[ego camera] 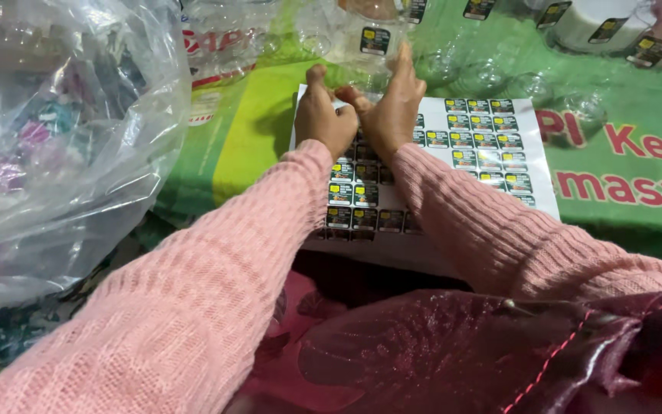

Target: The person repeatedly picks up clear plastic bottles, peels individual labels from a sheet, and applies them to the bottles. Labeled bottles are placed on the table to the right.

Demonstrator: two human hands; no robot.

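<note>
Left hand [323, 115] and right hand [391, 107] are pressed side by side over top left corner of white sticker sheet [492, 142]. Left hand is curled, thumb raised; right hand's fingers [404, 65] are stretched upward. What is pinched between them cannot be told. Sheet, printed with rows of small dark and yellow labels, is laid on green printed cover [622, 146]. Clear plastic bag [63, 130] is bunched at left. Pink knitted sleeves [216, 276] are worn.

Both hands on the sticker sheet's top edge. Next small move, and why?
Probably peel one sticker free: the left hand and right hand meet at the sticker sheet, fingertips pinched together, and clear plastic containers lie just beyond it.
</note>
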